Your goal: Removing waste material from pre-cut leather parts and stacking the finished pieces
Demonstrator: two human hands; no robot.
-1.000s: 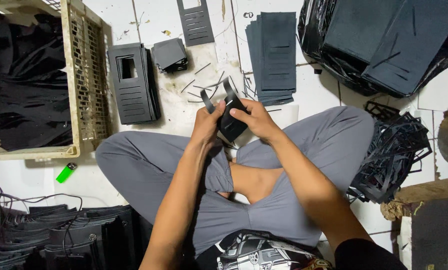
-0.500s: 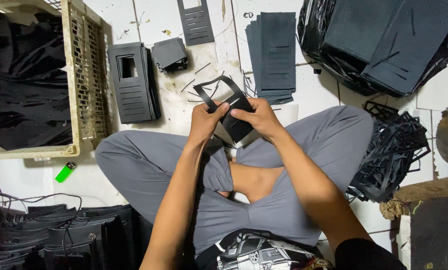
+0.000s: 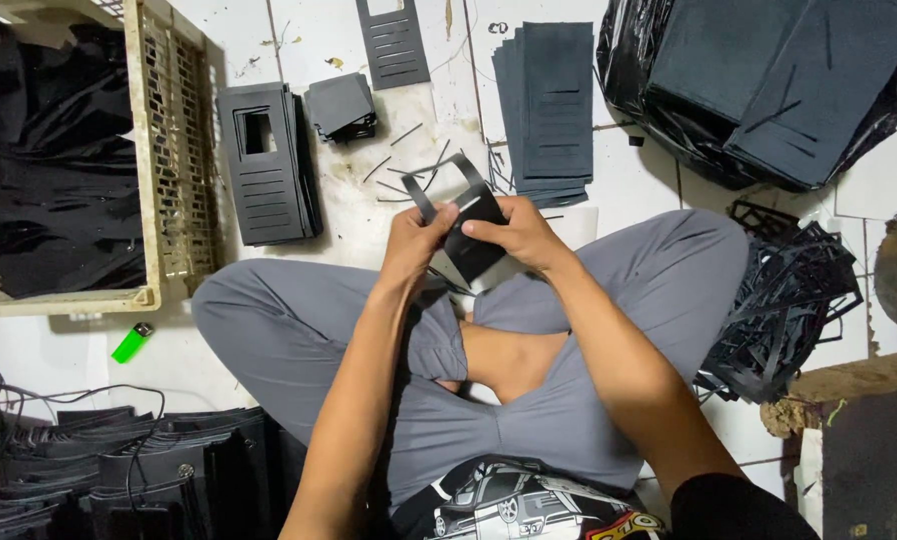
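L hand (image 3: 419, 240) + R hand (image 3: 514, 232) both pinched shut on black die-cut panel (image 3: 472, 243), held above lap. Thin frame strip (image 3: 447, 183) curls up past L fingertips, prob. part-attached — view poor there. Risks: strip looks narrow, sideways yank could tear it short; panel could crease under R thumb; loose piece could drop among offcut slivers (image 3: 399, 165) just beyond fingers. Stack of slotted panels (image 3: 269, 165) further out, L side — not touched.

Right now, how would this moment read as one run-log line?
left hand: grips black die-cut sheet | right hand: grips same sheet | cut frame strip: lifted off sheet | location: above lap, over tiled floor
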